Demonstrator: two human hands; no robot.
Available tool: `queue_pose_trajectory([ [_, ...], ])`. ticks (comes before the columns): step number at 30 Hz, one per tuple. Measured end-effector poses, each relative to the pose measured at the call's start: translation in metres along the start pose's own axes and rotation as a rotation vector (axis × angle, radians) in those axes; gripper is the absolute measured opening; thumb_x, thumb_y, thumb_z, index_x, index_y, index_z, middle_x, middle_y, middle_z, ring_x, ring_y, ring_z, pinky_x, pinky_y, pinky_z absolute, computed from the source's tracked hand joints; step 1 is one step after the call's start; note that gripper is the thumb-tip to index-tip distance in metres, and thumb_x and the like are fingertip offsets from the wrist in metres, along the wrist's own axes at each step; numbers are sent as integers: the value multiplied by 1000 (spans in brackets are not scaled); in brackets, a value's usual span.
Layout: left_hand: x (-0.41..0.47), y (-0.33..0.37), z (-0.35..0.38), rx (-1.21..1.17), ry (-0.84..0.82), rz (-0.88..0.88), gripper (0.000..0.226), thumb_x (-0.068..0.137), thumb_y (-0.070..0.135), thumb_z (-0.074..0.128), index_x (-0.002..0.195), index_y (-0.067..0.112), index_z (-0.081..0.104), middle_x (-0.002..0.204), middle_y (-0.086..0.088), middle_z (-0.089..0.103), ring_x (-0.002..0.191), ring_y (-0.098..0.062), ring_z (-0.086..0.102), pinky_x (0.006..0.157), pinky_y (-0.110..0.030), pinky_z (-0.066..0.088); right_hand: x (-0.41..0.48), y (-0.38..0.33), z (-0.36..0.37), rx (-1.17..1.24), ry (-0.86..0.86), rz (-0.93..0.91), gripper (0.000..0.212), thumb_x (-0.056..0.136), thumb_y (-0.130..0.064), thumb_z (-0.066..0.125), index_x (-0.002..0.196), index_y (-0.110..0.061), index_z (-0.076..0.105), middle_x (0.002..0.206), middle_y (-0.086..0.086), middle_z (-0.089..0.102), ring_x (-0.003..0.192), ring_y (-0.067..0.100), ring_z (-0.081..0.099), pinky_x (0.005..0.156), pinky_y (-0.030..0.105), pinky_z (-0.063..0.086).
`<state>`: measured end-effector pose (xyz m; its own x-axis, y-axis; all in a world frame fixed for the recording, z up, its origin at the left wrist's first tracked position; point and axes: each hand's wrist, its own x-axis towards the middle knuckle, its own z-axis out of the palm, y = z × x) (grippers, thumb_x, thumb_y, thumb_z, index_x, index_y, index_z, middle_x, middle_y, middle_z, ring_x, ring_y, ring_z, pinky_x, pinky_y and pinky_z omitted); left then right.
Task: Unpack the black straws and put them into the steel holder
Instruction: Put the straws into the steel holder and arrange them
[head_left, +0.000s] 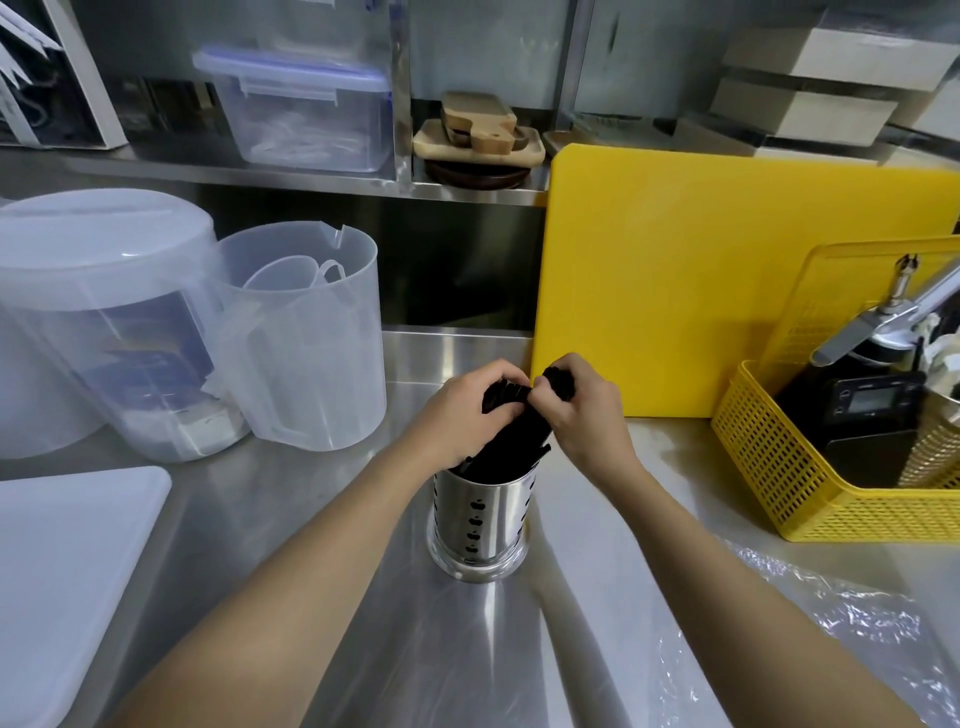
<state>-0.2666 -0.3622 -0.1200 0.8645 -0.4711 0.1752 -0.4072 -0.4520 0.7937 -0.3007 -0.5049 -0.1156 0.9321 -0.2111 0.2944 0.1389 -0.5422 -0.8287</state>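
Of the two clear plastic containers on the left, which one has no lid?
The open pitcher, the one nearer the hands. Its top is uncovered, showing a smaller cup nested inside; the bigger round container beside it wears a white lid.

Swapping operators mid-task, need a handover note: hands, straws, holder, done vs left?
Left hand: closed on the upper end of the black straws.
Right hand: closed on the same bundle's top, beside the left.
Straws: lower ends already inside the steel holder, bundle leaning, tops still gripped above the rim.
Holder: upright on the steel counter, centre front.
Clear plastic wrap: lying on the counter to the right, seemingly the empty packaging.
Done: straws unpacked and lowered into the holder.
Left: release the bundle, let the straws settle.
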Motion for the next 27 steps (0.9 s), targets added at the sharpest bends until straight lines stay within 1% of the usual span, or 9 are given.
queue_pose_trajectory([
  [6,-2,5,-10,4,-14,2,21,89,22,56,110,24,56,105,7,59,100,-11,54,79,-13,41,26,-33,-34,-29,59,-123,19,85,-13,57,83,6,54,60,3,42,55,15,34,46,22,28],
  [7,-3,6,-12,4,-12,6,22,89,22,56,111,23,56,106,7,59,102,-9,53,81,-12,41,28,-40,-39,-32,66,-148,20,85,-13,57,84,7,54,61,4,42,55,15,34,46,21,28],
  [11,-7,24,-23,-54,70,58,29,88,27,57,117,22,54,115,7,56,112,-7,49,97,-26,40,33,-70,-61,-32,80,-250,18,85,-12,57,82,6,54,63,7,42,54,11,30,46,22,25],
  [14,-12,52,-31,-178,111,140,38,83,38,55,118,26,51,113,12,56,112,0,49,94,-16,38,33,-94,-72,-34,63,-338,18,85,-12,57,80,5,53,62,6,43,60,15,35,51,29,27],
  [17,-15,82,-34,-202,83,206,44,80,38,62,119,27,45,110,12,56,107,3,51,85,-6,40,28,-119,-79,-40,55,-450,15,82,-16,57,78,-2,51,62,0,43,55,6,34,51,28,30],
  [19,-16,98,-34,-191,81,219,44,79,38,66,115,24,44,105,3,59,98,-5,56,81,-13,44,22,-133,-83,-43,54,-512,13,79,-19,55,77,-7,50,61,-6,41,55,5,36,49,20,28],
  [22,-20,112,-37,-201,108,238,44,81,36,65,114,14,47,103,-14,61,92,-23,61,83,-37,50,13,-145,-90,-29,42,-560,13,79,-21,54,78,-9,49,61,-7,39,57,6,35,49,19,29],
  [24,-26,119,-39,-237,94,246,36,85,28,63,111,10,48,90,-13,62,76,-20,65,76,-37,52,7,-148,-94,-24,48,-558,13,78,-23,54,77,-11,48,61,-8,40,56,5,36,50,20,30],
  [27,-36,124,-36,-213,64,248,21,88,24,58,102,12,47,62,-6,57,50,-20,57,58,-38,50,-1,-148,-98,65,61,-490,13,76,-24,54,70,-14,48,60,-7,41,56,7,37,52,25,32],
])
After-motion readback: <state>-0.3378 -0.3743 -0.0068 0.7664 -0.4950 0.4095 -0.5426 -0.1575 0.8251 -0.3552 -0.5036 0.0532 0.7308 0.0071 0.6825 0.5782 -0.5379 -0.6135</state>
